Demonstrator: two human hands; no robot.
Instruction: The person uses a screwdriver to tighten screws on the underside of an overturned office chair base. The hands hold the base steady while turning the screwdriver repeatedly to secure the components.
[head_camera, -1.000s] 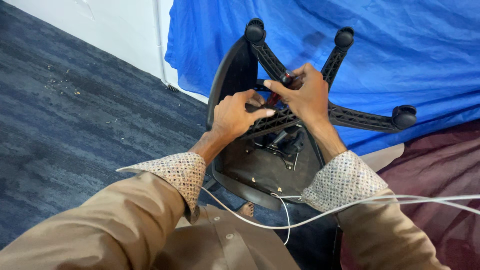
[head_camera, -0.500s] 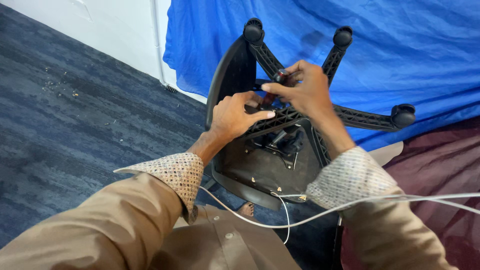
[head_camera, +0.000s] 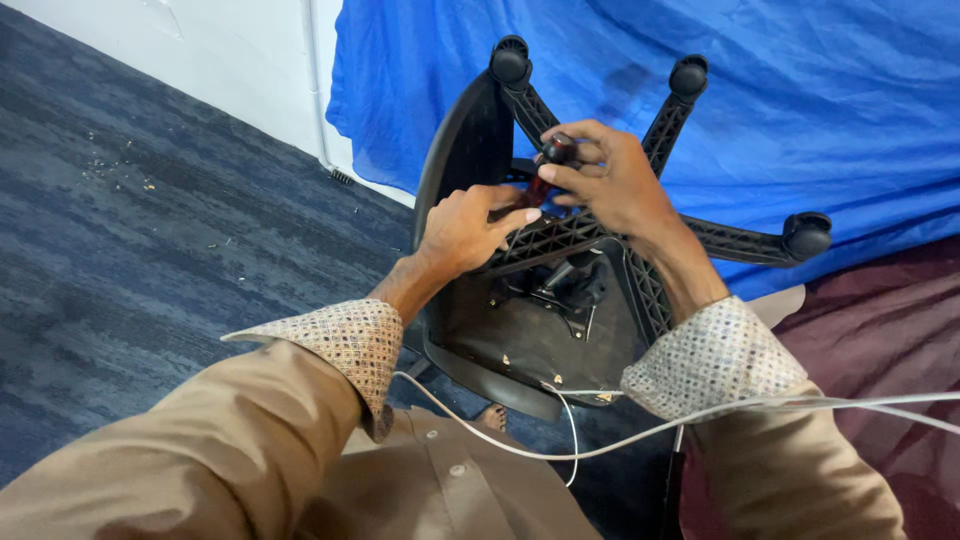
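While our left hand (head_camera: 470, 225) braces the upturned chair base (head_camera: 590, 235), our right hand (head_camera: 605, 180) pinches a dark red-handled tool (head_camera: 550, 165) at the hub just under its fingers; the base remains attached.

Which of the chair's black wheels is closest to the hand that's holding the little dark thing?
The middle wheel, at the top, just above the right hand. The top left wheel is a bit farther, and the wheel on the right is farthest.
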